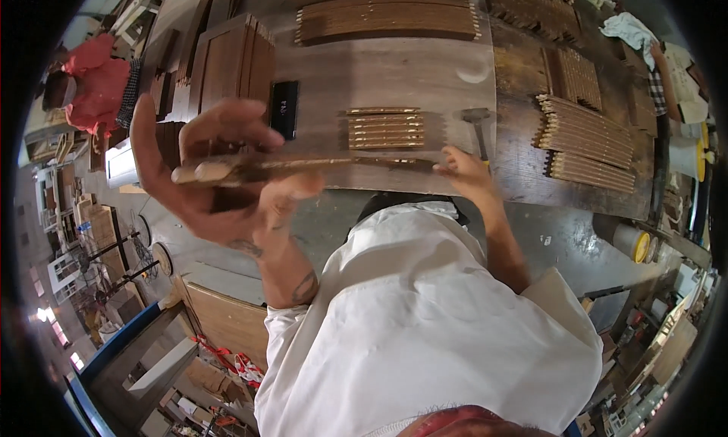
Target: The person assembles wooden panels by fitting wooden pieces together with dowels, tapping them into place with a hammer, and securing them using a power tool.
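Holding 1 brown wooden strip (334,164), left hand (227,221) and right hand (471,178) have fingers clamped near opposite ends.

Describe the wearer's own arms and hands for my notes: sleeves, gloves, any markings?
White fabric short sleeves cover the upper arms. The left hand and right hand are ungloved. The left forearm has a dark curved tattoo and a smaller dark mark near the wrist. No marking shows on the right forearm.

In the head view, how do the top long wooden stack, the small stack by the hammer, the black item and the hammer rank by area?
Largest to smallest:
1. Long wooden stack
2. Small stack
3. Black item
4. Hammer
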Demonstrator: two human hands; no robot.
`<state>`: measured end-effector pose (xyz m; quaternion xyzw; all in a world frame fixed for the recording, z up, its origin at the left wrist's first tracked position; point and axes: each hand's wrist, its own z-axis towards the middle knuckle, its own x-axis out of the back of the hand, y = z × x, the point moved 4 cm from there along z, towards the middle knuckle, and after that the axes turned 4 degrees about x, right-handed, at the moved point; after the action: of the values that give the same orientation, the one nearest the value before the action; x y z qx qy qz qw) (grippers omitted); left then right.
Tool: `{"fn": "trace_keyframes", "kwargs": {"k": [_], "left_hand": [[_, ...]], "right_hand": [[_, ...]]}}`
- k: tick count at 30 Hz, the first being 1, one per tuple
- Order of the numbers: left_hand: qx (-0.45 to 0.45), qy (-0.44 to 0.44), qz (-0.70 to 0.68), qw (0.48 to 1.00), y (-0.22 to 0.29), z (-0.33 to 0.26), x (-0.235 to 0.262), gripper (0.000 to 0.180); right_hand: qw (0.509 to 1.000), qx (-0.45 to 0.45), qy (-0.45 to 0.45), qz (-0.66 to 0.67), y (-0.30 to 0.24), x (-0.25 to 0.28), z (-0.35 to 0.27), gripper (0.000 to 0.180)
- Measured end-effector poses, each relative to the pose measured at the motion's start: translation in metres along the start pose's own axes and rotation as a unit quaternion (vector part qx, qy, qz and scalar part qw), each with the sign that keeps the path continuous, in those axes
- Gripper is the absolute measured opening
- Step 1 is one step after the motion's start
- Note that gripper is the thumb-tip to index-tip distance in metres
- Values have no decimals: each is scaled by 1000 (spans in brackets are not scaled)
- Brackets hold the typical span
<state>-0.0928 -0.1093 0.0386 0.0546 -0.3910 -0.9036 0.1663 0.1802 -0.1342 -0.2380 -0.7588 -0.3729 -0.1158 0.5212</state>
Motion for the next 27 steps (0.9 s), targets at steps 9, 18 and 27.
{"fn": "trace_keyframes", "kwargs": {"k": [9, 18, 27], "left_hand": [[34, 164, 107, 980, 9, -7, -2, 35], [41, 189, 104, 976, 6, 8, 25, 33], [5, 97, 20, 995, -4, 14, 39, 59]], "right_hand": [[958, 237, 8, -163, 5, -68, 30, 37], [950, 262, 89, -145, -16, -107, 55, 18], [974, 194, 72, -95, -21, -77, 44, 21]]}}
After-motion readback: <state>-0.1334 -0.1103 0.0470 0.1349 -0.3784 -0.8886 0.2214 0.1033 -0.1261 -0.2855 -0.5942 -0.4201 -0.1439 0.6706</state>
